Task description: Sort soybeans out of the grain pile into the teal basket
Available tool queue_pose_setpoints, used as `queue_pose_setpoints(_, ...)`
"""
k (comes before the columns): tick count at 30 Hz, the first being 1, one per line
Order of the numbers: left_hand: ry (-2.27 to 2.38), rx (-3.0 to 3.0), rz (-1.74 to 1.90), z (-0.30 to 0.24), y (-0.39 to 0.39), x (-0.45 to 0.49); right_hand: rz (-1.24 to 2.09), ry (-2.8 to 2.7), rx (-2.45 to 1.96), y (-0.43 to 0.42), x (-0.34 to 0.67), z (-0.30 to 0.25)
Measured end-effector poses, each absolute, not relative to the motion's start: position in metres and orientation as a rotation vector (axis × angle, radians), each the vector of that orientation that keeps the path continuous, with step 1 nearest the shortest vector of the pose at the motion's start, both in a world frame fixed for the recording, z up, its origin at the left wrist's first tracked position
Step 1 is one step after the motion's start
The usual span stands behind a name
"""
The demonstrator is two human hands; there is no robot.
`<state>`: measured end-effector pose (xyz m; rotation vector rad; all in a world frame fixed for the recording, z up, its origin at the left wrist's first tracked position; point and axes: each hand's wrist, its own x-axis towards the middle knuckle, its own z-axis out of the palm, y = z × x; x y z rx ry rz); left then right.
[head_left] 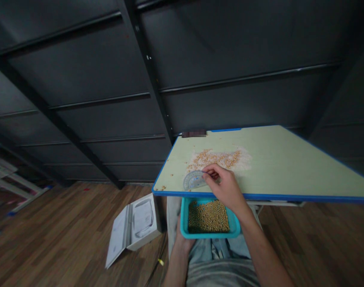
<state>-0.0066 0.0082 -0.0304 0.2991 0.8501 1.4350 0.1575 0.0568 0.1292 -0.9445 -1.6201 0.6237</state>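
Observation:
Pinched in my right hand (222, 184) is a transparent plastic protractor (195, 180), held low over the tabletop near its front edge. Just beyond it lies a spread of soybeans (213, 158) with white powder or fine grains (244, 158) around them. A turquoise plastic basket (184, 229), partly filled with beans (210, 216), sits over the lap just below the table edge. My left hand (185, 238) supports the basket at its lower left. Most of that hand's fingers are hidden by the basket.
The pale green table (274, 167) has a blue rim. At its far left corner lies a dark, blurred object (194, 134). An open white box (143, 221) and a thin cable (153, 269) are on the wooden floor (80, 227). A dark panelled wall (110, 115) stands behind.

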Motion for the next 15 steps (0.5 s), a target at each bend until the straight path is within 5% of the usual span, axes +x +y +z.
queue_pose_setpoints(15,0.853,0.333,1.336,-0.041,0.005,-0.01,0.637,-1.656,-0.92,0.056,0.158,0.131)
